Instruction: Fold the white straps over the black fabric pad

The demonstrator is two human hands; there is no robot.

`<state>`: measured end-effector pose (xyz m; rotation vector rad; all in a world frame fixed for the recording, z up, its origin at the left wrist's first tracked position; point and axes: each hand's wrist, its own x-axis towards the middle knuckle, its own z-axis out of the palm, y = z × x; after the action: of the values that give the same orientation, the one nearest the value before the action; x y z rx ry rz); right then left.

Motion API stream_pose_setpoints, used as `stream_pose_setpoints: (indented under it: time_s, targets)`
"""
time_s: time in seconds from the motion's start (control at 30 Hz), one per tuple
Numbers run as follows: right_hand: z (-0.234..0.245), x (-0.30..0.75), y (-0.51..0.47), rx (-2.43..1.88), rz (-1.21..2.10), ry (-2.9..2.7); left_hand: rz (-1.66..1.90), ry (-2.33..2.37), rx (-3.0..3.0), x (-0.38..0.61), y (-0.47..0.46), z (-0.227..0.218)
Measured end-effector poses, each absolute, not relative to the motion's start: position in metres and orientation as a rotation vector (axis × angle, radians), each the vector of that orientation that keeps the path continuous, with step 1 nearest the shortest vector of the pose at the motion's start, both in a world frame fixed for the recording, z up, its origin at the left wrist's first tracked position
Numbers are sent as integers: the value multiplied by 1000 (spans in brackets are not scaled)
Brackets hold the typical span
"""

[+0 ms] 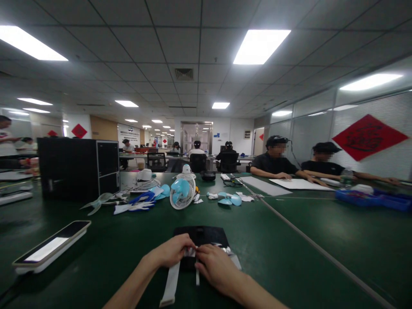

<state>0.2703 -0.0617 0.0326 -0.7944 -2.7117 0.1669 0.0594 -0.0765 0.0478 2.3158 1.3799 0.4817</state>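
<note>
On the green table in front of me lies a flat black item (pixel 209 234), with both hands over its near part. My left hand (pixel 174 251) is closed in a pinch above a wide white flat strap (pixel 171 281), which hangs toward me and has a beige end piece. My right hand (pixel 216 262) has its fingers bent and pressed together beside the left fingertips. A thin white strip (pixel 197 277) comes out below the right fingers. Whitish, shiny material (pixel 234 257) shows beyond the right hand. What the fingertips grip is mostly hidden.
A phone-like device (pixel 53 244) lies at the left, before a black computer case (pixel 77 169). Farther back are a small fan (pixel 183 191), blue fan blades (pixel 229 199) and gloves (pixel 137 204). Two people sit at the right near blue trays (pixel 357 198). A metal strip (pixel 309 240) crosses the table.
</note>
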Motion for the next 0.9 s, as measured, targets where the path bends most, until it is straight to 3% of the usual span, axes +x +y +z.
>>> stream_pose_setpoints:
  time_s: [0.43,0.9]
  targets:
    - [27,274,-63,-749,158,-2722,514,1399,2322,57,-75,43]
    - [55,318,-68,-773,370,-2720,412,1357,2333,48,-77,49]
